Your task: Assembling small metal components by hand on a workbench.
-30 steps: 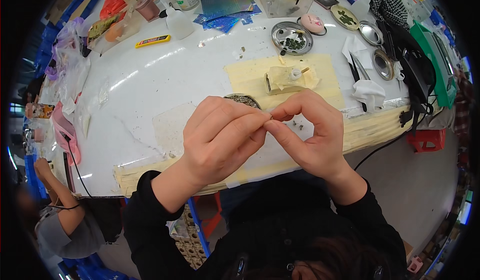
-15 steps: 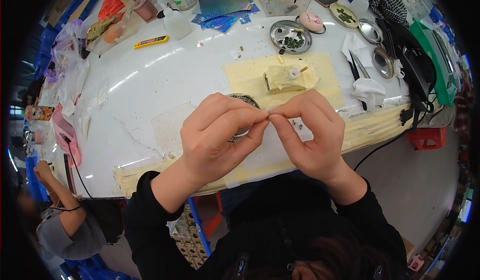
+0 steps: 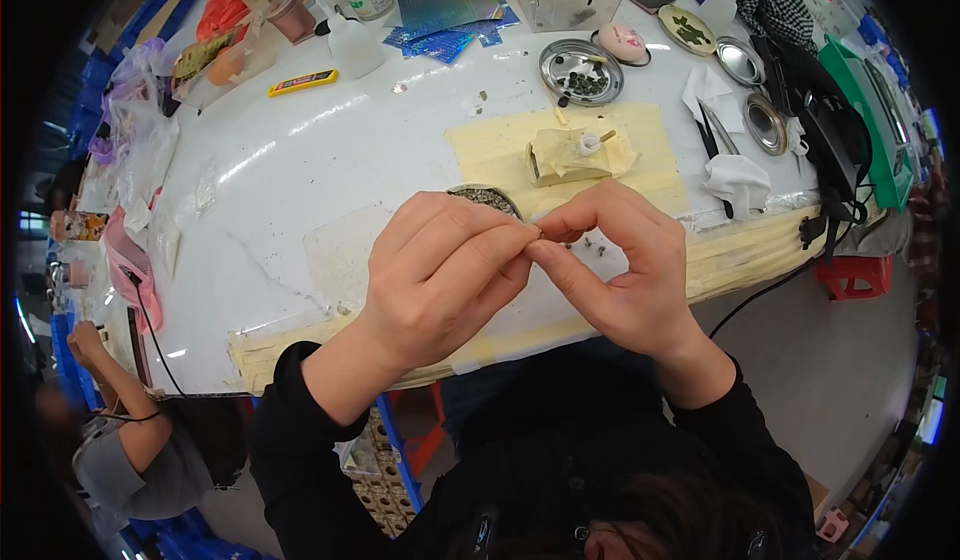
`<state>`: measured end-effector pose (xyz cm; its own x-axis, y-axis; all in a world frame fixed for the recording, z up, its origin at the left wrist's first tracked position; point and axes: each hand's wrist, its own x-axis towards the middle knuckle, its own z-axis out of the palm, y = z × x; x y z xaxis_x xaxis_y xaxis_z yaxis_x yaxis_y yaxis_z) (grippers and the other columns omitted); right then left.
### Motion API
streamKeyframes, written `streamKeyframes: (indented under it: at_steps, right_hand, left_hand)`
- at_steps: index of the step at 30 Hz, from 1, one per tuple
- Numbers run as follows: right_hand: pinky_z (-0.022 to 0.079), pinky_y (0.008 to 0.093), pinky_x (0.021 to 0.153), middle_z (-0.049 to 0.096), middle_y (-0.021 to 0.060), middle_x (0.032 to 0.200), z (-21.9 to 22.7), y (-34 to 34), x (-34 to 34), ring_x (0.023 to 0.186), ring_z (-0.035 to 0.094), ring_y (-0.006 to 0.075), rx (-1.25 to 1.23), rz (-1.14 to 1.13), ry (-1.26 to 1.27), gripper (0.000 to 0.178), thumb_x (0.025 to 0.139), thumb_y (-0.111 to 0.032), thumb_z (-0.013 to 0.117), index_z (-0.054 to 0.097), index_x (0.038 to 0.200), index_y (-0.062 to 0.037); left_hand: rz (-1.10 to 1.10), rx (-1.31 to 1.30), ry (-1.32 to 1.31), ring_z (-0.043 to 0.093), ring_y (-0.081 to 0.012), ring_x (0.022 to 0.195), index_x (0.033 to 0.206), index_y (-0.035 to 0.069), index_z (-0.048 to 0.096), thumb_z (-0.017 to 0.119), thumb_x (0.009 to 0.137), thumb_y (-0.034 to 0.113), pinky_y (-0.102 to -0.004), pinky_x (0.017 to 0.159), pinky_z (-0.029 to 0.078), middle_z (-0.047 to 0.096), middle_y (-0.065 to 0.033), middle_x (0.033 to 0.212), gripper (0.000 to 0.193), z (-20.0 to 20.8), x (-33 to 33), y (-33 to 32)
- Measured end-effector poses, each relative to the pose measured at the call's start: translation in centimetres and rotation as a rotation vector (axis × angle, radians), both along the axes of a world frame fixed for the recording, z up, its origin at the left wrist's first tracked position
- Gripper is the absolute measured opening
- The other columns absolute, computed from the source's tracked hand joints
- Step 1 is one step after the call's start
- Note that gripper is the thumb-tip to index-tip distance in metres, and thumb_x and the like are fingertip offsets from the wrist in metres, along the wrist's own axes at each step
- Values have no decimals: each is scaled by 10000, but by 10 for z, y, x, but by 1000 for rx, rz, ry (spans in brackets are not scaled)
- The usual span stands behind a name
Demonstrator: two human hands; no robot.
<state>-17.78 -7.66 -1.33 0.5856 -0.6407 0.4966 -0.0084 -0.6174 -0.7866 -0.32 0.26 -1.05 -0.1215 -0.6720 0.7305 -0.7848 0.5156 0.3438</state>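
Above the near edge of the table, my left hand (image 3: 440,275) and my right hand (image 3: 628,270) meet fingertip to fingertip. Both pinch with thumb and forefinger; between the tips is a tiny dark speck, too small to name. Partly hidden behind my left hand stands a round dish of small greyish pieces (image 3: 486,199). Several tiny dark bits (image 3: 592,247) lie on white paper beside my right fingers. Just beyond is a block wrapped in pale yellow tape (image 3: 568,163), with a small white container and a short stick on top.
A metal dish (image 3: 617,77) of dark green pieces stands farther back. Tweezers (image 3: 709,138) and crumpled tissue (image 3: 738,182) lie at right. A yellow box cutter (image 3: 302,84) and a white squeeze bottle (image 3: 352,50) sit at back left. Another person's arm (image 3: 130,405) is at far left.
My left hand has rolled slightly, its fingers closing over more of the pinched speck. The right fingertips have shifted a little, and more of the dish behind my left hand shows at its top.
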Motion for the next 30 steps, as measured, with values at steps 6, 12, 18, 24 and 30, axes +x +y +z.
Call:
streamKeyframes:
  at_steps: [6,12,18,24,30]
  right_hand:
    - [481,255,667,654,72,789,-5,-4,-5,719,608,139,411,156,-69,79,877,-63,702,673,887,10]
    - [476,263,679,633,79,776,-5,5,-2,727,612,158,612,162,-146,93,880,-61,697,651,892,18]
    - [469,343,628,608,81,755,-6,5,4,682,592,257,-450,-159,46,120,783,-25,742,641,847,-31]
    - [470,336,613,615,75,756,-6,2,4,667,590,242,-241,-108,-23,96,801,-16,729,651,857,-20]
    - [470,275,620,646,69,769,-12,2,1,679,587,154,269,49,-95,71,875,-43,697,660,888,16]
  left_hand:
    - [-64,10,109,659,-209,731,888,15,708,782,675,-79,-284,608,510,695,-83,839,244,0,1,-1]
    - [-93,93,199,664,-207,738,889,14,707,778,684,-79,-286,606,514,697,-87,839,236,0,3,-3]
    - [38,-50,16,630,-213,681,862,34,687,791,647,-46,-312,589,483,655,-56,781,252,-5,-1,-4]
    - [19,-10,6,647,-211,698,872,9,709,791,661,-75,-287,593,509,686,-88,807,242,-1,0,-1]
    - [6,41,76,655,-209,704,879,8,712,792,672,-72,-285,593,512,685,-89,804,235,1,-1,0]
